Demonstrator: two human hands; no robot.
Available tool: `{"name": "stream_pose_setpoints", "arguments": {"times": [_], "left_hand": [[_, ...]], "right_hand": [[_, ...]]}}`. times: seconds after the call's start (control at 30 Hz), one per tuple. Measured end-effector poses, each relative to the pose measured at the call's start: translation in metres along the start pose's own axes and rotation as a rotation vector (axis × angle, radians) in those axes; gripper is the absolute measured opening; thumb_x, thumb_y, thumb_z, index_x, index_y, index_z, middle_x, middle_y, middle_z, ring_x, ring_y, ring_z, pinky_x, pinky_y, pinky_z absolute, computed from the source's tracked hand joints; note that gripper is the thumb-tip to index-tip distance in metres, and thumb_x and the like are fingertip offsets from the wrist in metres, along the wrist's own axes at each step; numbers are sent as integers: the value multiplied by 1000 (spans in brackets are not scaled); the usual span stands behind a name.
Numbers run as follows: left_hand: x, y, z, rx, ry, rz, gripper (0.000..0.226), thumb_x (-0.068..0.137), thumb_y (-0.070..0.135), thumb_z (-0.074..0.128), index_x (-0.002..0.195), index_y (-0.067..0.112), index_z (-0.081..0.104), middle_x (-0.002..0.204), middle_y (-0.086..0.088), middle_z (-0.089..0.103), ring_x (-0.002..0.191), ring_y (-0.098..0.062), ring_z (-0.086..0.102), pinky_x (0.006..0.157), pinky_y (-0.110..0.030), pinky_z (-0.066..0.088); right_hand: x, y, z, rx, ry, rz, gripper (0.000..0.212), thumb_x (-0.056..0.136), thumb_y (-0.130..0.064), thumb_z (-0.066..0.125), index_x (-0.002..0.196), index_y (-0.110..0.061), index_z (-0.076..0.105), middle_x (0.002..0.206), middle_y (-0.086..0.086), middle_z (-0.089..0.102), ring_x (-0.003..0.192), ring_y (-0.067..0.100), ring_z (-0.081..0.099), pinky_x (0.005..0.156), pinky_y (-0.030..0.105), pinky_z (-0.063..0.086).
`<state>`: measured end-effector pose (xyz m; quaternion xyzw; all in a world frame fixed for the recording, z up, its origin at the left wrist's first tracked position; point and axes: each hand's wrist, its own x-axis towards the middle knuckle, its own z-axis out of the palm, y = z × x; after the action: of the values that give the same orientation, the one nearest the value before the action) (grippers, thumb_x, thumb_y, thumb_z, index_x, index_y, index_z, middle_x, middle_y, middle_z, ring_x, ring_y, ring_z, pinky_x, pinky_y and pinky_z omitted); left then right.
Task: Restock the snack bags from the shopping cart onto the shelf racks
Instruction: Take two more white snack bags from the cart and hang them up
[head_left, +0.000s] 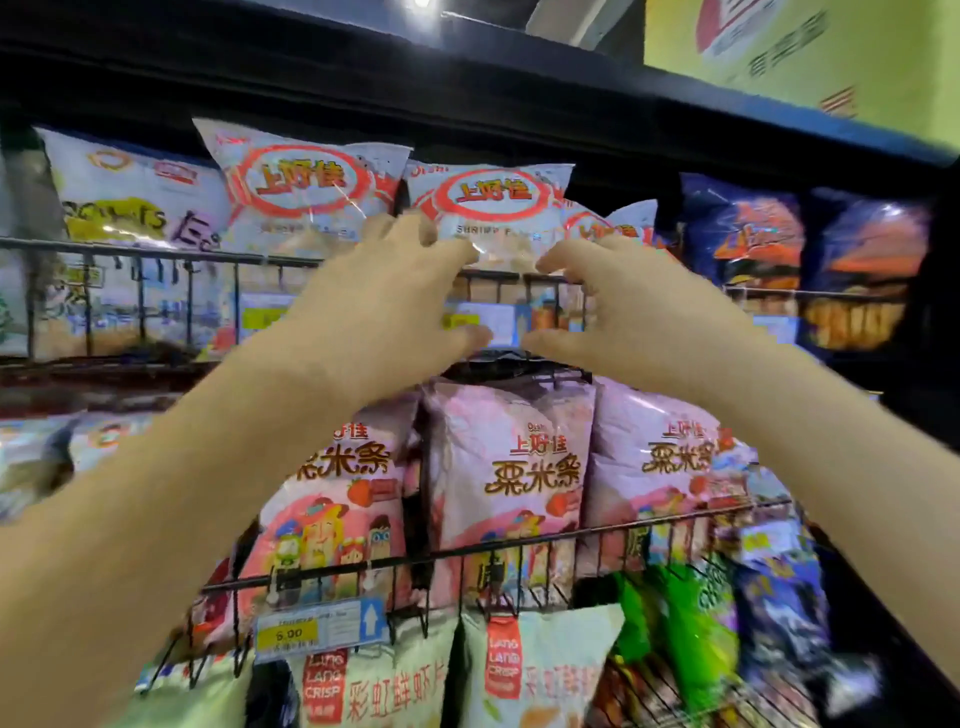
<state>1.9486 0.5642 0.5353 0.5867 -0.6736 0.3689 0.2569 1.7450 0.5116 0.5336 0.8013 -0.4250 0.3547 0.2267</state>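
At upper rack (156, 255), left hand (384, 312) and right hand (623, 312) touch shrimp bag (493, 208); grip unclear.

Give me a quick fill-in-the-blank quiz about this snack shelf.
The left hand and right hand reach toward a shrimp snack bag whose oval logo is ___.
The corn stick bags below it are ___.
The yellow price label reads ___.
Missing words: red, pink, 6.00.

Shop fittings around the stock.
A ceiling light (421, 2) glares overhead, a green wall sign (810, 57) with red print hangs top right, and a yellow 6.00 price label (319, 631) sits at the lower rack's (519, 544) front edge.
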Motion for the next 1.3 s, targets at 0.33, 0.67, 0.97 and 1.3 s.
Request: {"name": "stream_pose_setpoints", "arguments": {"times": [0.33,0.67,0.97,1.3], "left_hand": [[-13,182,84,-442,-124,356,81,75,75,46,135,23,61,127,-14,55,118,-40,53,97,-56,50],[-55,412,85,-755,-269,659,63,91,59,64,146,32,50,147,-3,42,137,-28,40,109,-47,43],[-58,627,66,-840,-323,817,59,92,58,63,143,30,52,141,-5,45,133,-29,43,104,-49,47],[-35,790,70,-935,-386,892,59,94,59,62,146,36,48,146,2,41,137,-20,37,102,-42,49]], "right_hand": [[-183,88,-41,-301,-271,489,69,87,-65,66,147,-39,42,138,-1,47,123,27,56,87,38,49],[-355,182,-132,-480,-401,876,70,91,-62,64,151,-34,40,145,1,45,122,25,56,86,35,51],[-471,299,-221,-515,-339,1070,66,90,-65,64,146,-36,45,141,-3,48,122,21,55,92,37,51],[-537,419,-266,-478,-313,1163,62,92,-59,65,146,-33,47,139,-4,52,124,15,52,93,35,48]]}}
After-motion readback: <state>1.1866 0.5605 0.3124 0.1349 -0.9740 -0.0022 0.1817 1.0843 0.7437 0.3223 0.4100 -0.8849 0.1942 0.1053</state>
